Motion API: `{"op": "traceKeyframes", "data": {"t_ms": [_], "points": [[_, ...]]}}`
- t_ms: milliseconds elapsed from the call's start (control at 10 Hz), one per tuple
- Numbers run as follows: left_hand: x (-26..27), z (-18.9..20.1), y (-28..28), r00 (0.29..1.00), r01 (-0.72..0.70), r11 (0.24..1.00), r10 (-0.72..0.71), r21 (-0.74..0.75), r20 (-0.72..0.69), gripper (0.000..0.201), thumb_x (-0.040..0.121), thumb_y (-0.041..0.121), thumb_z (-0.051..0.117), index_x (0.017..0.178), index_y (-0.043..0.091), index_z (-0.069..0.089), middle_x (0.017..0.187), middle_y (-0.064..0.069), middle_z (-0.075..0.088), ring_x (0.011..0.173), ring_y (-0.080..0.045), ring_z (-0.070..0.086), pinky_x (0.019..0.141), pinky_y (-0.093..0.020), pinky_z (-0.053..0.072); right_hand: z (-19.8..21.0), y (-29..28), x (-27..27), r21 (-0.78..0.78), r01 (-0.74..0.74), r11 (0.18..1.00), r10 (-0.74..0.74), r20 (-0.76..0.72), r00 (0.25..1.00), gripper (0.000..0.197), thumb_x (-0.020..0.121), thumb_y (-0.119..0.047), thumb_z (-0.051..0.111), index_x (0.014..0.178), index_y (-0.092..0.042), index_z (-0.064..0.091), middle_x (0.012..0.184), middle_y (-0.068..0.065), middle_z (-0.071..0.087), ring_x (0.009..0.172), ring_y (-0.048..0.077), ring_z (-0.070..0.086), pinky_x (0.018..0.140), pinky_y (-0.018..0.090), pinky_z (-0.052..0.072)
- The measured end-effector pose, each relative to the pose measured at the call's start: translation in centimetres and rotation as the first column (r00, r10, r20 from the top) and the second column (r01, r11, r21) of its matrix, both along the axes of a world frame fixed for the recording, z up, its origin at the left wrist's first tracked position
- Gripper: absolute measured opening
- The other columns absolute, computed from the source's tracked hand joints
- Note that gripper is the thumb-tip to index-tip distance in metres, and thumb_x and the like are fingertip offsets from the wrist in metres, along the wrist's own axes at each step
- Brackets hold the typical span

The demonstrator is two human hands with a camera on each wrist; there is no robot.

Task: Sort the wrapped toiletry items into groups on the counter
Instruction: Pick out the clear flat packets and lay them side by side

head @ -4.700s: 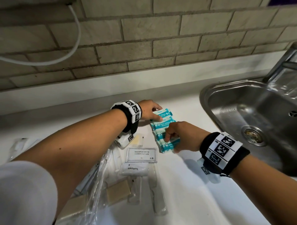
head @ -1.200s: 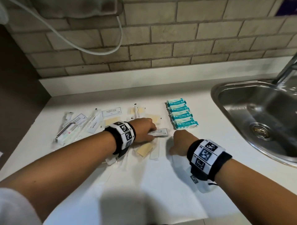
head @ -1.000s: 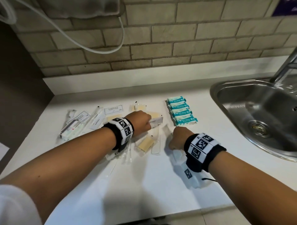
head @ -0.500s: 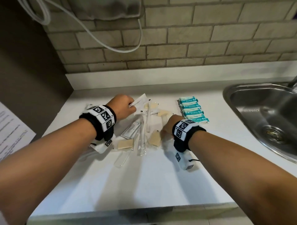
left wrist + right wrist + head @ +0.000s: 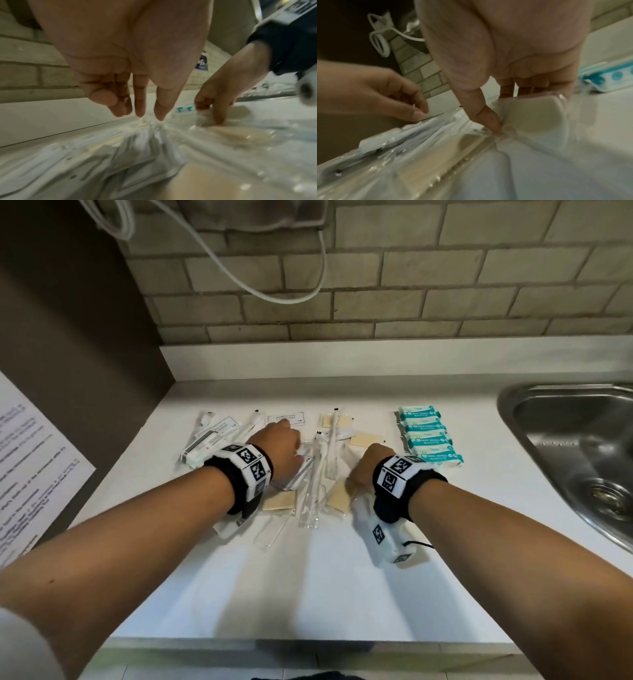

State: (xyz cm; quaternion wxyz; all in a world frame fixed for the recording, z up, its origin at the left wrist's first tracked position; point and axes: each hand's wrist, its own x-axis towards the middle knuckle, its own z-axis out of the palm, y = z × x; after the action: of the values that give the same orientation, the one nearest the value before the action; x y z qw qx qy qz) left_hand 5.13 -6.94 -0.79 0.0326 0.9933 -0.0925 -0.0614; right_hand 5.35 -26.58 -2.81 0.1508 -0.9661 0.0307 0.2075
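Here, five teal packets (image 5: 430, 438) lie stacked; right hand (image 5: 368, 465) fingers pinch one wrapped soap (image 5: 539, 115), left hand (image 5: 279, 450) fingers hang loose.

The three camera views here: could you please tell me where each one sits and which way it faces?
Head: above, looking down at the counter; both forearms show.
Left wrist: under the left hand, looking along its fingers at wrappers; the right hand shows too.
Right wrist: under the right hand, which pinches a soap bar.
Shared: the teal packets.

white sachet (image 5: 285, 418) reading "SHAMPOO WITH CONDITIONER"
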Motion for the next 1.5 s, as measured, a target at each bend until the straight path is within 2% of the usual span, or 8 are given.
{"op": "traceKeyframes", "data": {"t_ms": [300, 500, 700, 900, 1100, 1200, 1300, 1500], "points": [[-1.8, -1.4, -2.1, 0.982, -0.040, 0.999, 0.038, -0.008, -0.184, 0.034, 0.085, 0.043, 0.066, 0.088, 0.010, 0.062, 0.086, -0.007, 0.067, 0.075, -0.023, 0.063, 0.067, -0.034, 0.052, 0.2, 1.3, -0.6, -0.257, -0.109, 0.960, 0.102, -0.039, 0.994, 0.041, 0.083, -0.032, 0.065, 0.118, -0.010, 0.060, 0.092, 0.006, 0.054, 0.092, 0.027, 0.061, 0.086, 0.036, 0.055], [0.5, -0.4, 0.0, 0.979, -0.120, 0.993, 0.118, -0.002, -0.165, 0.024, 0.079, 0.025, 0.069, 0.086, 0.003, 0.071, 0.083, -0.010, 0.071, 0.068, -0.023, 0.061, 0.065, -0.032, 0.052, -0.8, 1.4, 0.7, -0.018, -0.039, 0.999, 0.039, -0.015, 0.999, 0.073, 0.073, -0.034, 0.062, 0.140, -0.013, 0.043, 0.129, 0.019, 0.052, 0.115, 0.036, 0.056, 0.091, 0.043, 0.051], [0.9, -0.5, 2.7, 0.987, -0.123, 0.992, 0.126, 0.031, -0.096, 0.028, 0.079, 0.018, 0.071, 0.102, 0.011, 0.056, 0.096, -0.004, 0.062, 0.083, -0.022, 0.062, 0.067, -0.031, 0.048, -1.0, 1.7, 3.2, 0.038, 0.042, 0.998, -0.043, 0.010, 0.999, 0.038, 0.064, -0.027, 0.069, 0.095, -0.008, 0.059, 0.088, 0.003, 0.064, 0.083, 0.028, 0.066, 0.079, 0.040, 0.056], [-1.0, -0.5, 0.6, 0.964, 0.076, 0.991, -0.101, -0.107, -0.247, 0.015, 0.082, 0.035, 0.071, 0.088, 0.022, 0.066, 0.087, 0.008, 0.065, 0.082, -0.015, 0.061, 0.069, -0.026, 0.047, 1.0, 3.6, 3.6, 0.172, 0.002, 0.985, -0.008, 0.036, 0.999, 0.035, 0.092, -0.012, 0.052, 0.122, 0.000, 0.041, 0.085, 0.006, 0.057, 0.075, 0.024, 0.064, 0.051, 0.029, 0.048], [-1.0, -1.0, 0.8, 0.973, 0.028, 0.995, -0.004, 0.100, -0.232, 0.046, 0.076, 0.058, 0.069, 0.081, 0.012, 0.068, 0.081, -0.003, 0.068, 0.076, -0.022, 0.065, 0.064, -0.029, 0.049, -0.7, 5.1, 3.1, -0.098, -0.266, 0.959, 0.247, -0.172, 0.954, 0.031, 0.078, -0.032, 0.070, 0.062, -0.030, 0.044, 0.070, -0.007, 0.053, 0.066, 0.017, 0.059, 0.069, 0.036, 0.059], [-1.3, -0.8, 0.7, 0.978, 0.011, 0.991, 0.017, 0.132, -0.209, 0.050, 0.079, 0.057, 0.067, 0.063, 0.011, 0.056, 0.063, -0.002, 0.057, 0.060, -0.020, 0.056, 0.054, -0.027, 0.043, -1.5, 6.0, 3.3, -0.266, -0.304, 0.915, 0.263, -0.179, 0.948, 0.012, 0.074, -0.047, 0.070, 0.075, -0.044, 0.058, 0.085, -0.010, 0.059, 0.085, 0.025, 0.064, 0.079, 0.041, 0.055], [-1.8, -0.6, -0.2, 0.972, -0.002, 0.995, 0.027, 0.103, -0.234, 0.042, 0.081, 0.040, 0.067, 0.053, 0.014, 0.048, 0.053, -0.001, 0.049, 0.051, -0.019, 0.050, 0.051, -0.024, 0.041, -0.3, 6.4, 2.0, -0.169, -0.310, 0.936, 0.299, -0.087, 0.950, 0.036, 0.084, -0.034, 0.066, 0.117, -0.019, 0.064, 0.089, -0.002, 0.052, 0.096, 0.027, 0.061, 0.081, 0.032, 0.047], [-1.1, -0.4, -0.5, 0.954, -0.082, 0.995, 0.096, 0.059, -0.283, 0.027, 0.061, 0.034, 0.068, 0.057, 0.011, 0.054, 0.054, -0.003, 0.054, 0.050, -0.025, 0.055, 0.052, -0.030, 0.049, 0.5, 6.8, 1.4, -0.361, -0.454, 0.815, 0.379, -0.261, 0.888, 0.045, 0.060, -0.045, 0.066, 0.091, -0.021, 0.045, 0.071, -0.003, 0.040, 0.074, 0.027, 0.061, 0.074, 0.043, 0.056]]}}
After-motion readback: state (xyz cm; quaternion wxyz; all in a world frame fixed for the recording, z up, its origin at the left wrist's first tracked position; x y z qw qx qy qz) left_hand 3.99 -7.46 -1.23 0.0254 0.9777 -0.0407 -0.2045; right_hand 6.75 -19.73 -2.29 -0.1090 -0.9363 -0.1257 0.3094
